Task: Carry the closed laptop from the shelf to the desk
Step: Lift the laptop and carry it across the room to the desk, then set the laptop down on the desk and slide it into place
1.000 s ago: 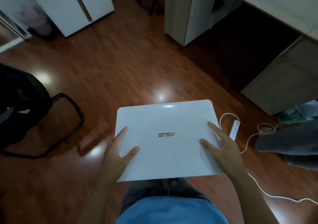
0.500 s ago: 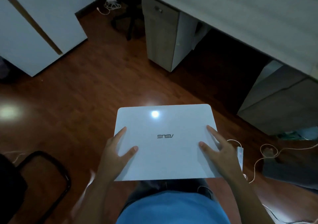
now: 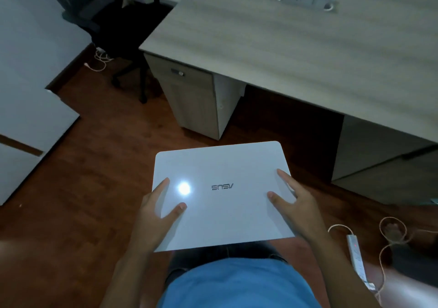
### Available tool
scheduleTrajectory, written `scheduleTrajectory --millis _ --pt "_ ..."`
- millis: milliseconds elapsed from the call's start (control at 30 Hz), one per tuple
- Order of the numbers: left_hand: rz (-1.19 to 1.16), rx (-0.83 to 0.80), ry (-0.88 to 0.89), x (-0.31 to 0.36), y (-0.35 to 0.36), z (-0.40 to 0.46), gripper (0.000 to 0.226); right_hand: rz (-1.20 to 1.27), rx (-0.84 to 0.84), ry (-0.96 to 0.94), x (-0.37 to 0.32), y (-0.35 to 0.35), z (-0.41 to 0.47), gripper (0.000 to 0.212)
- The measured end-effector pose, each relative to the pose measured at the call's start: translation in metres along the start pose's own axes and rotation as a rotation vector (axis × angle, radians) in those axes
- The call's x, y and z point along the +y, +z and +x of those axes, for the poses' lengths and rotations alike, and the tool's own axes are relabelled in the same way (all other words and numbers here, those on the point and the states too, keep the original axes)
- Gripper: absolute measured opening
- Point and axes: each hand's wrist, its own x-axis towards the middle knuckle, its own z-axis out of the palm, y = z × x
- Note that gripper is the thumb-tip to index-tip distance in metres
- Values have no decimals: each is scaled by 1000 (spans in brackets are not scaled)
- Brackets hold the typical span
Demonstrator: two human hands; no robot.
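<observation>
The closed white laptop (image 3: 221, 194) was held level above the wooden floor (image 3: 99, 170), short of the desk (image 3: 296, 47). The left hand (image 3: 157, 209) and right hand (image 3: 295, 203) clamped its side edges, thumbs and forefingers spread on the lid. A power strip (image 3: 356, 258) lay on the floor to the right.

Item: closed white laptop (image 3: 221, 194), lid showing the silver brand lettering "ASUS", reading upside down from this view. No other text reading legibly.
</observation>
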Motion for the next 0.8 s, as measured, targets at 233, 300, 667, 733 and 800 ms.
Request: scheduleTrajectory --millis 233,300,667,733,800 --pt "-30 -86 72 64 -6 161 75 84 105 93 -53 3 127 63" --pt "-23 -129 82 77 -3 214 75 92 146 116 -66 9 163 61" --pt "83 -353 314 193 7 462 76 126 310 185 -149 0 309 72" --pt "118 -379 339 214 19 486 75 112 302 212 -152 -9 327 75" --pt "126 -401 338 232 35 504 75 94 306 251 -150 -21 348 76"
